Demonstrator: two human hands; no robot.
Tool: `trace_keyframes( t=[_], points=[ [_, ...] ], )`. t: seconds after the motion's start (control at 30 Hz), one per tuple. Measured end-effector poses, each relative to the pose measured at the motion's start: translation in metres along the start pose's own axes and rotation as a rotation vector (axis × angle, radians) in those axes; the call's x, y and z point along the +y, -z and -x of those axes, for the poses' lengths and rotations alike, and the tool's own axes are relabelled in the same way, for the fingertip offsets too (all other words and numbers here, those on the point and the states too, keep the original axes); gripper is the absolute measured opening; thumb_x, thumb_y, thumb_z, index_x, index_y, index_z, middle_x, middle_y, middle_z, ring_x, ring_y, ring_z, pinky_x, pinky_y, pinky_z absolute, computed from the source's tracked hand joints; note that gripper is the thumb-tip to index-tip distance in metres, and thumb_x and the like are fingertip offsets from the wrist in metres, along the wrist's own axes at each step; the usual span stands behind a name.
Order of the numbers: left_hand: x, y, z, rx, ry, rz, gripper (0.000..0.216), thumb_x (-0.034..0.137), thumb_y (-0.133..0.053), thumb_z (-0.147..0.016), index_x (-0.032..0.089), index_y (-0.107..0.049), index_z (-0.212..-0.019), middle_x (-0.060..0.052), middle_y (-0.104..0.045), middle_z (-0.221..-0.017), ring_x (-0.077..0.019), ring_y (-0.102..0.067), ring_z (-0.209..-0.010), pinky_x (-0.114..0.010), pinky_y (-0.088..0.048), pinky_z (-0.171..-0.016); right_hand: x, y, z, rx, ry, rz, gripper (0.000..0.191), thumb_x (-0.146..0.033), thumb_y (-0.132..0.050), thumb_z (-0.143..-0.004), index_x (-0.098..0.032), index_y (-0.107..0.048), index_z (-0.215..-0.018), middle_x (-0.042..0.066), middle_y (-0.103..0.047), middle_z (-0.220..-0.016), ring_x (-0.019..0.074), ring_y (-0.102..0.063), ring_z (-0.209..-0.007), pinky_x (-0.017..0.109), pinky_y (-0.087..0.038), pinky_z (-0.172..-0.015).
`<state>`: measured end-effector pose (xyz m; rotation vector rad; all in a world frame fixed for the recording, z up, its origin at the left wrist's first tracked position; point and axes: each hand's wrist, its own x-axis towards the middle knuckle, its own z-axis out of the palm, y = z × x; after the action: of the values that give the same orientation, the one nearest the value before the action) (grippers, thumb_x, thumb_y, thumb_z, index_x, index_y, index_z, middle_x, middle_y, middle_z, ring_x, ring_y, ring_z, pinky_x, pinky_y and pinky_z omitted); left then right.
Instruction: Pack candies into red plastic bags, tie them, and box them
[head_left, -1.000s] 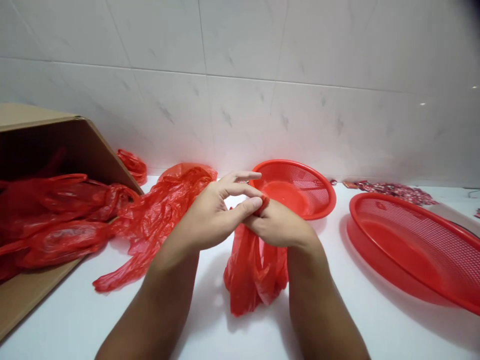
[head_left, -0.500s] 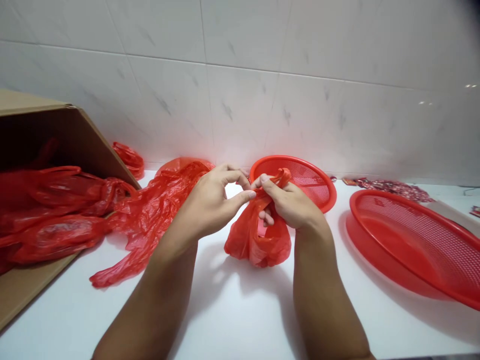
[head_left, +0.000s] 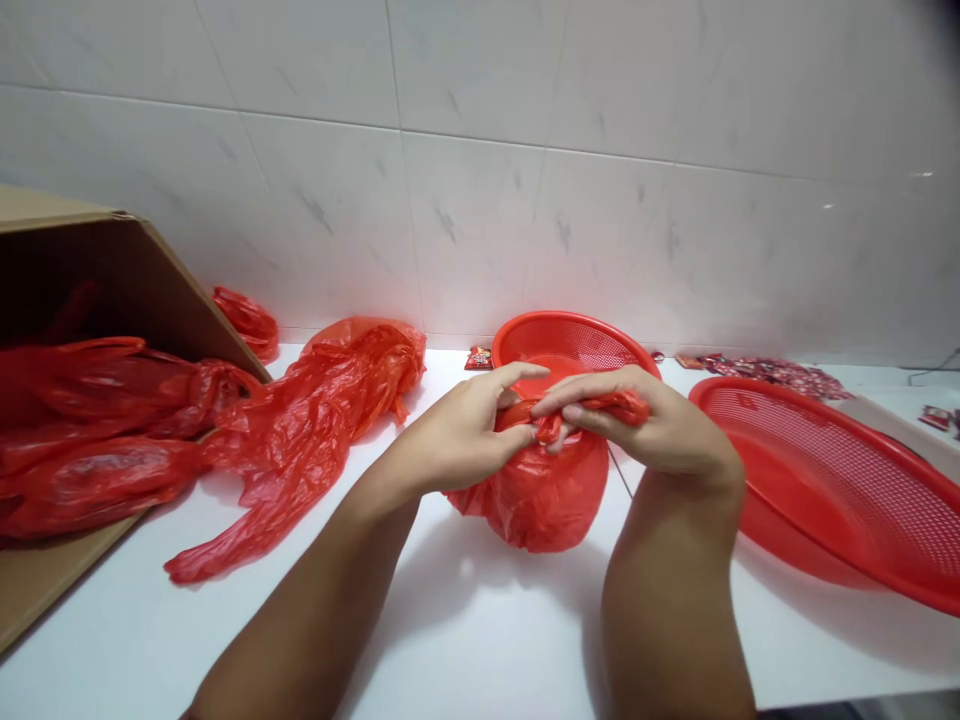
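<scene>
A bulging red plastic bag [head_left: 547, 495] sits on the white counter [head_left: 480, 620] in front of me. My left hand [head_left: 465, 435] pinches the twisted top of the bag between thumb and fingers. My right hand [head_left: 652, 425] grips the bag's handles from the other side, fingers curled over a twisted strip of red plastic. Both hands meet right above the bag, in front of a small red mesh basket [head_left: 577, 345].
A cardboard box [head_left: 90, 290] lies on its side at left, stuffed with red bags [head_left: 97, 430]. A loose red bag [head_left: 315, 420] spills out beside it. A large red mesh basket [head_left: 840, 470] stands at right. Small red packets [head_left: 780, 372] lie by the tiled wall.
The bag went from hanging long under my hands to a rounded bundle resting on the counter. Both hands shifted right and now pull its twisted top sideways.
</scene>
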<state>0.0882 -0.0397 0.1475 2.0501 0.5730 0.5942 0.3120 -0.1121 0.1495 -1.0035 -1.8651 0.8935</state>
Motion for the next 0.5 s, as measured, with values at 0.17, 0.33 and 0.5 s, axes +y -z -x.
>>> trace_keyframes(
  t=[0.17,0.33,0.5],
  points=[
    [0.0001,0.0008,0.0035,0.003,0.047,-0.025,0.056,0.034,-0.067,-0.095,0.027,-0.056,-0.15,-0.006,-0.08,-0.102,-0.0235,-0.077,-0.087,-0.032,-0.058,-0.069,-0.0043,-0.0029,0.0045,0.127,-0.037,0.26,0.03,-0.017,-0.063,-0.099,-0.032,-0.084,-0.114,0.003,-0.081,-0.116,0.0245,-0.075,-0.112,0.04,-0.063,-0.093],
    [0.0044,-0.005,0.0033,-0.043,0.026,0.12,0.056,0.033,-0.069,-0.096,0.03,-0.054,-0.15,-0.008,-0.077,-0.12,-0.0258,-0.073,-0.115,-0.033,-0.061,-0.086,-0.0057,-0.0028,0.0058,0.165,-0.035,0.296,0.033,-0.012,-0.061,-0.097,-0.033,-0.086,-0.105,0.001,-0.082,-0.112,0.0241,-0.076,-0.108,0.038,-0.063,-0.089],
    [0.0064,-0.0004,0.0016,-0.055,0.06,0.164,0.042,0.038,-0.061,-0.102,0.03,-0.056,-0.143,-0.002,-0.071,-0.089,-0.018,-0.07,-0.081,-0.029,-0.055,-0.068,-0.0071,-0.004,0.0049,0.259,0.033,0.289,0.038,-0.007,-0.059,-0.092,-0.032,-0.087,-0.1,0.001,-0.082,-0.112,0.0225,-0.078,-0.103,0.036,-0.064,-0.084]
  ],
)
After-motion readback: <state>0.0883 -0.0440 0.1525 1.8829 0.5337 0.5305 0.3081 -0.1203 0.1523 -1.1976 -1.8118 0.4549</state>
